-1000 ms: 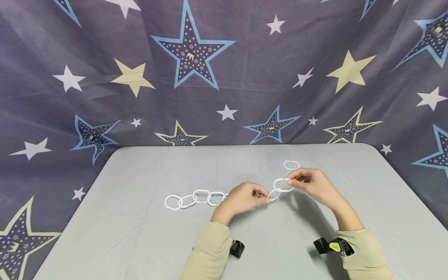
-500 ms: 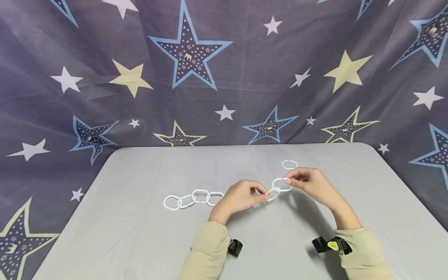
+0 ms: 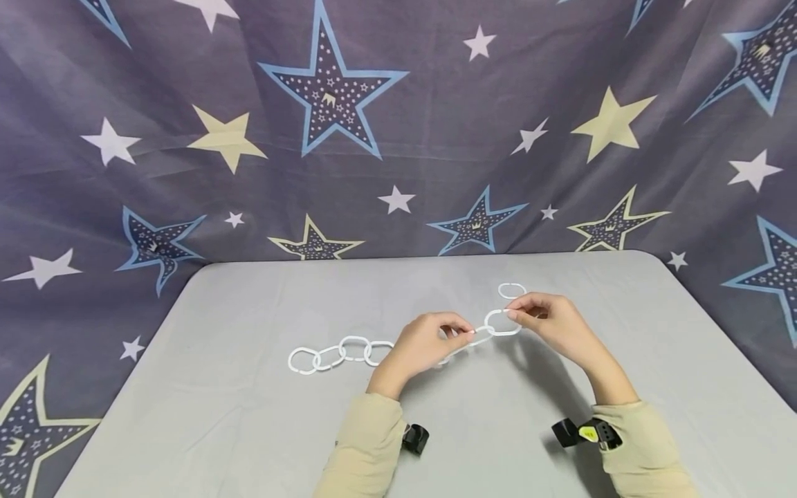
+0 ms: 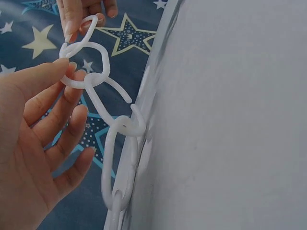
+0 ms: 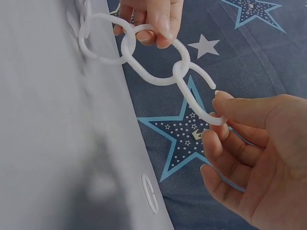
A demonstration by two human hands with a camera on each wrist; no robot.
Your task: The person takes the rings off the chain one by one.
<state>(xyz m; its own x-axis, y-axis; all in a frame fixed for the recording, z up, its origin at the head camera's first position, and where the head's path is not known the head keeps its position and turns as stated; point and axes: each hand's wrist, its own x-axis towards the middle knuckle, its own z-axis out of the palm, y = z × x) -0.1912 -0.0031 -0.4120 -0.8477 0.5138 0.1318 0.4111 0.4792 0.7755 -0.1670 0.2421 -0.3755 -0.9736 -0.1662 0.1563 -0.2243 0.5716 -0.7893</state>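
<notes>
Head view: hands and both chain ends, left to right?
Chain's leftmost link → left hand → chain's rightmost link → right hand.

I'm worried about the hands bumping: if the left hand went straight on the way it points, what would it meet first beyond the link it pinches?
Probably the white end link, then the right hand pinching it; how they line up in depth is hard to judge.

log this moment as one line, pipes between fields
left hand: pinches adjoining link | right hand: pinches end link | white chain: other end on table | loose link: apart on table
</notes>
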